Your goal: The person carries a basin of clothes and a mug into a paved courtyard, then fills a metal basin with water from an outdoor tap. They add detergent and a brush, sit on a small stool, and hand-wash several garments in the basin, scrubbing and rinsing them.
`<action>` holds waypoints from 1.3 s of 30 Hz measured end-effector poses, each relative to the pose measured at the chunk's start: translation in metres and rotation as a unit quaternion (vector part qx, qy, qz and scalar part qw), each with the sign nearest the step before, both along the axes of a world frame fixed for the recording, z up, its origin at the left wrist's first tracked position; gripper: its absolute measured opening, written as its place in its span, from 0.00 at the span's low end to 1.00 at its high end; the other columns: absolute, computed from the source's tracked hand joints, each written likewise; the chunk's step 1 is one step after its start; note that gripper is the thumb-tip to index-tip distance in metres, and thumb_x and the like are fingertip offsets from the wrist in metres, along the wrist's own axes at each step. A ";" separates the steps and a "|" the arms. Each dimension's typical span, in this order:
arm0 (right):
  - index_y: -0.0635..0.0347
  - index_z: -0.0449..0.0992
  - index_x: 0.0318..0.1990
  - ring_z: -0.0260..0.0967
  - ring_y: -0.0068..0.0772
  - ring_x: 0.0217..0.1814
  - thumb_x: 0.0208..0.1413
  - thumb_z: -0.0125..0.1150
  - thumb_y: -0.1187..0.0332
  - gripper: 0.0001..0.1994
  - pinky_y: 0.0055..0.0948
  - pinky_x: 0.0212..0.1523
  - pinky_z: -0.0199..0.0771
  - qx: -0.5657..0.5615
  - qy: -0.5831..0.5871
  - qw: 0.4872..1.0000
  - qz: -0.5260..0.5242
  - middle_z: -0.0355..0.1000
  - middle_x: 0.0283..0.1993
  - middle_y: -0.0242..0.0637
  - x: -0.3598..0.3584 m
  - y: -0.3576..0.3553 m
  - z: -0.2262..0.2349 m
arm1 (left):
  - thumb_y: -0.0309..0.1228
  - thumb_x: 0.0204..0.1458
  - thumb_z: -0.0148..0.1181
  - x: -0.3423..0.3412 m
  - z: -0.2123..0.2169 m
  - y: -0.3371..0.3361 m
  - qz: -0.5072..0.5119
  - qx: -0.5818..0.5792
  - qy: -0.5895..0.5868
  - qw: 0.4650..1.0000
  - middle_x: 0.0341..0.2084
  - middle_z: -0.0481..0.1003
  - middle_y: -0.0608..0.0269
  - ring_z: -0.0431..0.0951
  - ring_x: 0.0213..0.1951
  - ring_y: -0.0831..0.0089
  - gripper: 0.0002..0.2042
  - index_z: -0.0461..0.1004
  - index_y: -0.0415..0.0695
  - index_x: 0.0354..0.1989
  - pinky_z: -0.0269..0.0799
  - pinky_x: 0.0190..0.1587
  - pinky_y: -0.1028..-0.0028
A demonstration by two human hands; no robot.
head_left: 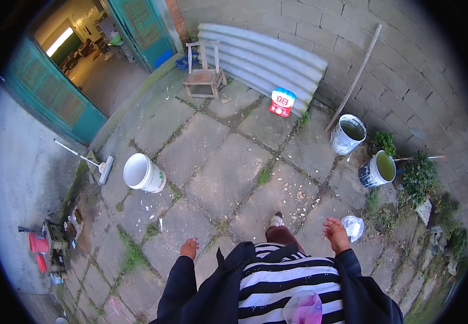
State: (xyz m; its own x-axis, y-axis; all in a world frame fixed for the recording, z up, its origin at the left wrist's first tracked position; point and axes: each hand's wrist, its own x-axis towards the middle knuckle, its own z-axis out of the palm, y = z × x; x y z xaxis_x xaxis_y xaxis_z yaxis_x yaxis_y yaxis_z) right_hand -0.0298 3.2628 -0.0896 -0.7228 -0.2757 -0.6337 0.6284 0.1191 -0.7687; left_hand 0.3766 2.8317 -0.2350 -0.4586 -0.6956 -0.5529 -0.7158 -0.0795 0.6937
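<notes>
My left hand hangs low at my left side, its fingers loosely bent and nothing visible in them. On the other side my right hand is held out with its fingers apart and bare. Just right of it, a crumpled clear plastic bag appears to lie on the paving, apart from the fingers. One shoe of mine shows ahead of my striped top. Small pale scraps are scattered on the slabs beyond that shoe.
A white bucket and a squeegee mop stand left. Farther off are a wooden chair, a corrugated sheet and a red-and-white packet. Two water-filled buckets, one pale and one dark-stained, stand right, near a leaning pole.
</notes>
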 end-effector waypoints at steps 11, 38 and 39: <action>0.55 0.68 0.52 0.69 0.22 0.35 0.60 0.50 0.64 0.14 0.22 0.38 0.70 -0.004 0.017 0.985 0.173 0.72 0.40 0.33 -0.278 -0.291 0.008 | 0.32 0.54 0.49 -0.126 -0.055 -0.146 -0.107 -0.099 -0.074 0.986 0.34 0.76 0.53 0.77 0.37 0.55 0.11 0.72 0.40 0.40 0.72 0.41 0.61; 0.58 0.67 0.51 0.69 0.23 0.32 0.60 0.47 0.66 0.14 0.22 0.31 0.68 -0.030 -0.085 0.996 -0.006 0.72 0.39 0.36 -0.712 -0.719 -0.108 | 0.28 0.47 0.56 -0.890 0.034 -0.840 -0.112 -0.312 -0.030 0.943 0.45 0.70 0.47 0.71 0.48 0.51 0.25 0.63 0.44 0.57 0.69 0.50 0.61; 0.59 0.67 0.51 0.69 0.23 0.31 0.60 0.47 0.67 0.14 0.22 0.31 0.68 -0.011 -0.085 0.996 0.006 0.72 0.39 0.36 -0.725 -0.732 -0.098 | 0.28 0.47 0.56 -0.929 0.037 -0.859 -0.150 -0.362 -0.053 0.918 0.48 0.68 0.46 0.70 0.50 0.51 0.26 0.62 0.44 0.58 0.68 0.51 0.60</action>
State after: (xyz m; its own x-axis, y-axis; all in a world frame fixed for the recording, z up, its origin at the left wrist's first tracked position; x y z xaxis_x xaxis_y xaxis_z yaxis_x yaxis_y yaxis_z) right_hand -0.7545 2.5311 -0.1881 -0.6015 -0.2987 -0.7409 0.7491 0.1114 -0.6530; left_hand -0.5522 1.9726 -0.1979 -0.6601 -0.7496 -0.0480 -0.6969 0.5874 0.4116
